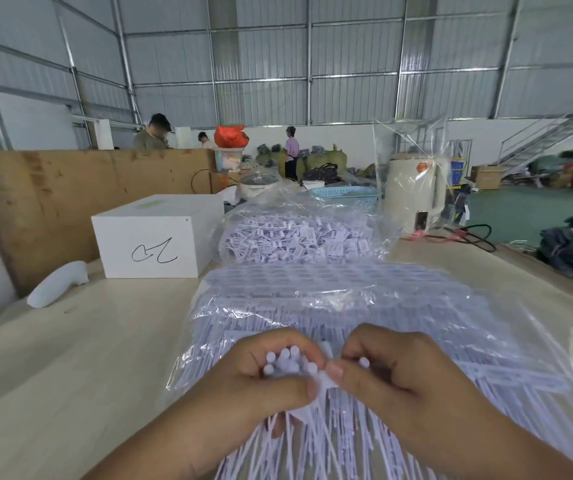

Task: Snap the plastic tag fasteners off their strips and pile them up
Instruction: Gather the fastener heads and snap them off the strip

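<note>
Pale lilac plastic tag fasteners point(287, 362) sit bunched in our left hand point(261, 379), above the clear bag of uncut strips point(347, 299). Our right hand point(382, 372) pinches 1; we should bend it sharply at its joint, gripping close.

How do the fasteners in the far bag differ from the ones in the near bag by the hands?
The far bag holds loose fasteners lying jumbled in a heap; the near bag holds fasteners lined up in flat, orderly rows on their strips. The far bag stands bunched up and open at the top; the near bag lies flat on the table, under both hands. Both bags are clear plastic, and both hold pale lilac-white fasteners.
</note>
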Motion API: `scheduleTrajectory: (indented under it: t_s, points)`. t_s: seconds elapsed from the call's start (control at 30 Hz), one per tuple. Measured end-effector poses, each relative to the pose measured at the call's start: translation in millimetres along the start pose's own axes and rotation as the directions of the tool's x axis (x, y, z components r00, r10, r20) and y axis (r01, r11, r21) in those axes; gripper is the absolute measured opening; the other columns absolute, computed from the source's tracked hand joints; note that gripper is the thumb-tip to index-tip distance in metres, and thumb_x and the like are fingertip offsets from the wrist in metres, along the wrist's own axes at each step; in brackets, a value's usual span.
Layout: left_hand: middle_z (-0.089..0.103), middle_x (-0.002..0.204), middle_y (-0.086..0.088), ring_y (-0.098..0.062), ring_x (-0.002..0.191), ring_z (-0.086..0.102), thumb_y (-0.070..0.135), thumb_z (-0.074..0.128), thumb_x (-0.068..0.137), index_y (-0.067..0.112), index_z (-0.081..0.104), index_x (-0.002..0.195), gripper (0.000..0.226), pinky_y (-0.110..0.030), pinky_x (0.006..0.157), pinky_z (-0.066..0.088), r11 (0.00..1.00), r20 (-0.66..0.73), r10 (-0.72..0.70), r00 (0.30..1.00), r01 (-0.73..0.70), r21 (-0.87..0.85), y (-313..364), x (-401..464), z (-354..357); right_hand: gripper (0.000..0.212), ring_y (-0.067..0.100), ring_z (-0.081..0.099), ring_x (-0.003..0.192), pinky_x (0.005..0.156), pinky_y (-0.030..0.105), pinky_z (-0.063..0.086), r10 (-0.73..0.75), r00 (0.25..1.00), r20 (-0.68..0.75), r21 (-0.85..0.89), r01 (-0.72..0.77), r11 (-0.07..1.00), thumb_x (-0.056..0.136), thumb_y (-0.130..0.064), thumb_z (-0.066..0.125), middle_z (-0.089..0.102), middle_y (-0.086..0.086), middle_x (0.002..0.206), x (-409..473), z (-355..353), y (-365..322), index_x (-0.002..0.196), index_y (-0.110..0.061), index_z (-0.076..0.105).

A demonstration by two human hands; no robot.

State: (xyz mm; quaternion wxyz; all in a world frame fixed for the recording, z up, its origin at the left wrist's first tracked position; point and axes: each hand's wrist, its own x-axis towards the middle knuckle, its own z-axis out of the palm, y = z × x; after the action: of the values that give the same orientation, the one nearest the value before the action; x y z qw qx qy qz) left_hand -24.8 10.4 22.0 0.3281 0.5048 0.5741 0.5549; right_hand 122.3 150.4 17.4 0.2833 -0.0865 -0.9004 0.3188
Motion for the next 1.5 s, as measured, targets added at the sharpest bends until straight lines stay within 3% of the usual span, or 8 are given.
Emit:
scheduleTrajectory:
  t_s: [0.3, 0.43, 0.63, 0.87, 1.0, 1.2, 1.3, 1.5]
  points:
    - [0.057, 0.073, -0.008, -0.019, 0.066, 0.053, 0.027, 0.079, 0.066, 0.026, 0.069, 0.076, 0.014, -0.021, 0.06, 0.037, 1.0, 0.18, 0.019, 0.983, -0.019, -0.003, 9, -5, -19, 0.03, 0.003, 0.048, 0.052, 0.049, 0.011, 0.03, -0.096, 0.994, -0.06, -0.004, 0.096, 0.995, 0.079, -0.063, 0.055, 0.052, -0.024, 0.06, -4, 7, -12, 0.085, -0.033, 0.054]
    - [0.056, 0.068, 0.002, -0.01, 0.062, 0.05, 0.022, 0.077, 0.07, 0.024, 0.067, 0.072, 0.01, -0.015, 0.056, 0.042, 0.993, 0.099, 0.118, 0.988, -0.118, -0.007, 5, -3, -10, 0.024, 0.003, 0.041, 0.048, 0.049, 0.012, 0.029, -0.087, 0.995, -0.044, 0.067, 0.089, 0.994, 0.086, -0.054, 0.06, 0.046, -0.015, 0.053, 0, 4, -8, 0.082, -0.031, 0.057]
    - [0.054, 0.061, 0.005, -0.007, 0.055, 0.05, 0.03, 0.075, 0.068, 0.022, 0.064, 0.065, 0.014, -0.014, 0.051, 0.042, 0.984, -0.089, 0.164, 0.982, -0.157, 0.081, 5, -2, -9, 0.029, 0.004, 0.037, 0.055, 0.053, 0.018, 0.029, 0.026, 0.974, 0.225, 0.069, -0.042, 0.997, 0.089, -0.051, 0.057, 0.042, -0.005, 0.062, -1, -15, 0, 0.075, -0.026, 0.055]
    - [0.053, 0.052, 0.0, -0.011, 0.044, 0.043, 0.027, 0.068, 0.069, 0.02, 0.063, 0.062, 0.011, -0.017, 0.042, 0.035, 0.981, -0.421, 0.186, 0.888, -0.19, 0.033, 5, 3, 13, 0.015, 0.008, 0.039, 0.042, 0.044, 0.021, 0.026, 0.093, 0.993, -0.071, -0.044, -0.096, 0.994, 0.088, -0.043, 0.061, 0.046, -0.007, 0.051, 3, -1, -5, 0.078, -0.034, 0.055]
    - [0.054, 0.05, 0.006, -0.005, 0.041, 0.043, 0.025, 0.075, 0.078, 0.022, 0.064, 0.066, 0.017, -0.013, 0.042, 0.036, 0.945, -0.534, 0.321, 0.783, -0.225, 0.238, 6, 1, 18, 0.034, 0.011, 0.042, 0.046, 0.045, 0.027, 0.028, 0.072, 0.971, -0.228, -0.051, -0.086, 0.995, 0.088, -0.05, 0.055, 0.051, -0.01, 0.055, 5, 16, -13, 0.073, -0.02, 0.05]
    - [0.053, 0.05, 0.013, -0.004, 0.042, 0.043, 0.021, 0.075, 0.079, 0.024, 0.065, 0.069, 0.014, -0.015, 0.043, 0.038, 0.942, -0.573, 0.332, 0.749, -0.225, 0.25, 9, 1, 21, 0.053, 0.015, 0.049, 0.054, 0.05, 0.037, 0.039, 0.018, 0.947, -0.319, -0.076, -0.045, 0.996, 0.086, -0.07, 0.032, 0.054, -0.012, 0.063, 4, 22, -22, 0.081, -0.024, 0.057]
    - [0.055, 0.051, 0.012, -0.003, 0.044, 0.047, 0.032, 0.079, 0.073, 0.025, 0.066, 0.069, 0.015, -0.014, 0.045, 0.04, 0.936, -0.587, 0.349, 0.731, -0.243, 0.254, 11, 0, 18, 0.038, 0.013, 0.048, 0.054, 0.047, 0.029, 0.035, -0.055, 0.928, -0.369, -0.126, 0.009, 0.992, 0.087, -0.059, 0.044, 0.05, -0.012, 0.058, 2, 23, -23, 0.079, -0.024, 0.056]
    - [0.055, 0.052, 0.008, -0.007, 0.044, 0.046, 0.032, 0.067, 0.069, 0.022, 0.068, 0.07, 0.01, -0.021, 0.041, 0.04, 0.959, -0.611, 0.284, 0.739, -0.219, 0.181, 8, 2, 7, 0.036, 0.012, 0.043, 0.052, 0.044, 0.027, 0.031, -0.126, 0.932, -0.341, -0.199, 0.059, 0.978, 0.086, -0.062, 0.036, 0.041, -0.014, 0.052, -1, 25, -25, 0.08, -0.031, 0.053]
